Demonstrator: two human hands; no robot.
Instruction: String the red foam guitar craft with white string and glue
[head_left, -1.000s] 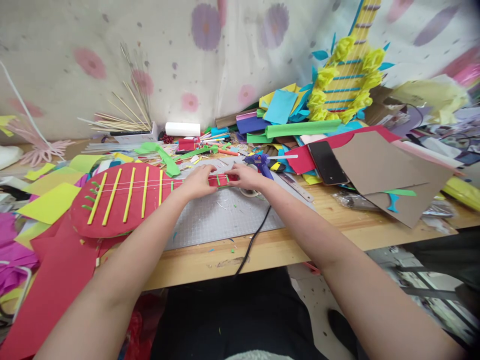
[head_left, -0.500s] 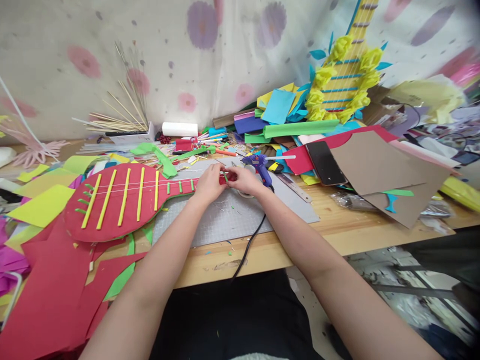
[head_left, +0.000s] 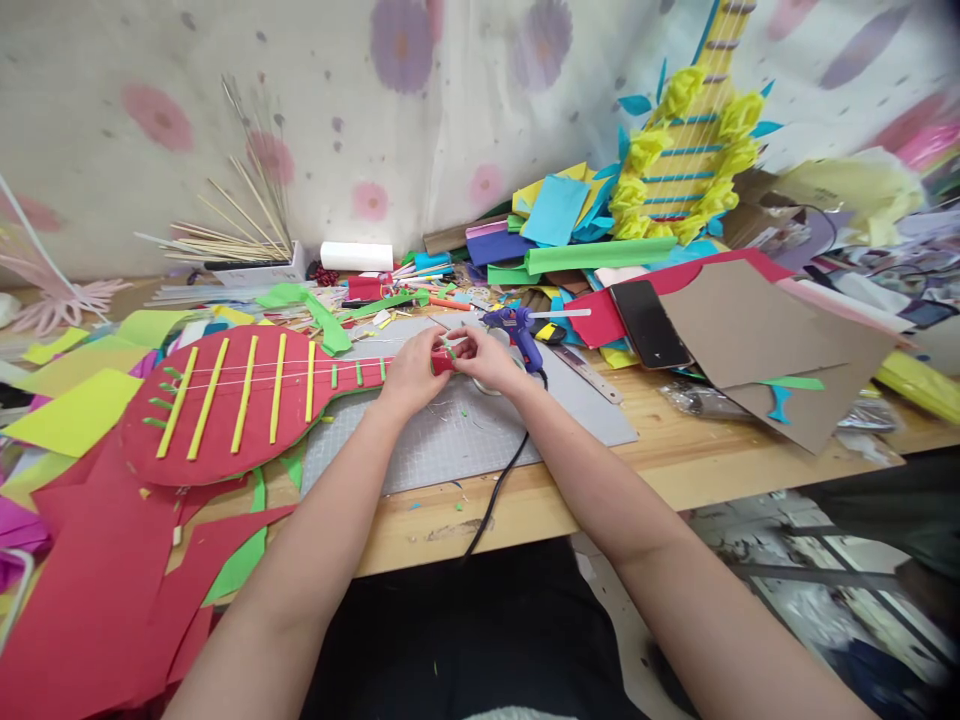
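A red paper guitar [head_left: 225,405] with yellow bars, green frets and white strings lies across a grey cutting mat [head_left: 450,440]. My left hand [head_left: 411,372] and my right hand [head_left: 486,360] meet at the right end of its red neck, fingers pinched closed on that end and on a small green strip there. A blue glue gun [head_left: 517,330] lies just behind my right hand, its black cord [head_left: 495,500] running off the table's front edge.
A black phone [head_left: 649,324] and brown cardboard [head_left: 765,345] lie to the right. Coloured paper sheets, a yellow paper guitar [head_left: 694,165], wooden sticks [head_left: 232,240] and a white roll [head_left: 357,256] crowd the back. Red and yellow sheets [head_left: 82,410] cover the left.
The red guitar has shifted left on the mat, and both hands have drawn closer together at the end of its neck. The view has moved slightly.
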